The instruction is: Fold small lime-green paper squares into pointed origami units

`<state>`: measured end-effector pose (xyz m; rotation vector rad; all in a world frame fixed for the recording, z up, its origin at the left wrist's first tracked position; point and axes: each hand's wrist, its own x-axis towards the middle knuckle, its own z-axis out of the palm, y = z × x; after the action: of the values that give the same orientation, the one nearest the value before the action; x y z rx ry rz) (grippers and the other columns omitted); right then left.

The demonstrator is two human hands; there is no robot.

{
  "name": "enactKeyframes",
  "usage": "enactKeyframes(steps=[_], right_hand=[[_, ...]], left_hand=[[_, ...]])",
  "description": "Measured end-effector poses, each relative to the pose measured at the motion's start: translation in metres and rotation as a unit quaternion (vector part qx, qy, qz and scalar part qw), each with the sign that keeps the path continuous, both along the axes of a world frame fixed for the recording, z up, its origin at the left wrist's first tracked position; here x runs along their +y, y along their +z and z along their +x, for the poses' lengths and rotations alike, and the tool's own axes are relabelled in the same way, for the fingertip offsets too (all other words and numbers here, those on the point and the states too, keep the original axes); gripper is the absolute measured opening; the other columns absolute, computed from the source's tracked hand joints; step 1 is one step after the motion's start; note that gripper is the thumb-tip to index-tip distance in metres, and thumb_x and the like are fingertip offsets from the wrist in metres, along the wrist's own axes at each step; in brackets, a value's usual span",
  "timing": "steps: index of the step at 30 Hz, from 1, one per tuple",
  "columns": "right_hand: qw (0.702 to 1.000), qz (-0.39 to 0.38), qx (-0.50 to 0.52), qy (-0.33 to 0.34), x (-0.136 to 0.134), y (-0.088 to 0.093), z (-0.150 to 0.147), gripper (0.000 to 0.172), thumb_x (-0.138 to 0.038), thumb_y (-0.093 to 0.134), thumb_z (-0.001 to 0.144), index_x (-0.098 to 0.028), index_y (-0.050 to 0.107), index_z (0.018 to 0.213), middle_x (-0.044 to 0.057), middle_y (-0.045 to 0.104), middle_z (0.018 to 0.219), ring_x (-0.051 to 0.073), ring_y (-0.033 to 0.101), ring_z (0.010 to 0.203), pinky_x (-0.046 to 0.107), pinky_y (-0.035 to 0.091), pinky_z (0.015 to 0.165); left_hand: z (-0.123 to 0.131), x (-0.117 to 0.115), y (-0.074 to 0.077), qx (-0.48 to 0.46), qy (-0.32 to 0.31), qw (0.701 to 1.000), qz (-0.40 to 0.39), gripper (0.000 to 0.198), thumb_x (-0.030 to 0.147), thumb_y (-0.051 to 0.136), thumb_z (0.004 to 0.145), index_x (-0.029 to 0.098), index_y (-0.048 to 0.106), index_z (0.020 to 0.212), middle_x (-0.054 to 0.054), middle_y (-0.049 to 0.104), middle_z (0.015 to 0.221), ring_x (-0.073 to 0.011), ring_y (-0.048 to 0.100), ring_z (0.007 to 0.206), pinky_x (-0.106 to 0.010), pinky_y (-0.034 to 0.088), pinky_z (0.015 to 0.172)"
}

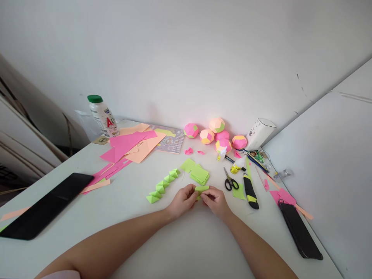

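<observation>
Between my two hands is a small piece of green paper (202, 189), partly folded. My left hand (183, 200) pinches its left side, and my right hand (215, 199) pinches its right side; the fingertips hide part of it. Just beyond my hands lies a stack of green paper squares (199, 174), with a loose green sheet (187, 165) beside it. A slanting row of folded green paper pieces (163, 185) stands left of my hands. To the right rest black-handled scissors (231, 181) and a green square (239, 191).
Paper balls (207, 136) sit along the wall. Pink and peach sheets (128, 145), a bottle (103, 116) and a dark tablet (48, 205) occupy the left. At right are a utility knife (250, 192), glue bottles (236, 166), a white box (259, 134) and a phone (300, 229).
</observation>
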<state>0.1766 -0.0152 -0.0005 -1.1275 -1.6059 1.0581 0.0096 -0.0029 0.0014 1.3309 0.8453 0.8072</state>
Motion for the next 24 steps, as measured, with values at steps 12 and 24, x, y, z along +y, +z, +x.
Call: enactKeyframes(steps=[12, 24], right_hand=[[1.0, 0.005, -0.009, -0.002, -0.0004, -0.001, -0.0002, 0.013, -0.024, 0.06, 0.078, -0.016, 0.064, 0.069, 0.001, 0.051, 0.067, 0.01, 0.051, 0.051, 0.022, 0.04, 0.046], [0.995, 0.069, -0.065, 0.015, 0.0005, 0.0015, -0.0008, 0.012, -0.02, 0.058, 0.077, -0.016, 0.065, 0.069, 0.003, 0.057, 0.068, 0.012, 0.051, 0.058, 0.023, 0.042, 0.051]], left_hand=[[0.0008, -0.0003, -0.0014, 0.01, 0.004, 1.0, 0.008, 0.029, 0.046, 0.045, 0.084, 0.018, 0.047, 0.079, 0.008, 0.041, 0.056, -0.0077, 0.04, 0.043, -0.021, 0.031, 0.044], [-0.0005, -0.0012, 0.0054, 0.12, 0.0, 0.989, 0.081, 0.017, 0.033, 0.044, 0.082, 0.018, 0.05, 0.075, 0.005, 0.045, 0.053, -0.0109, 0.04, 0.048, -0.022, 0.031, 0.046]])
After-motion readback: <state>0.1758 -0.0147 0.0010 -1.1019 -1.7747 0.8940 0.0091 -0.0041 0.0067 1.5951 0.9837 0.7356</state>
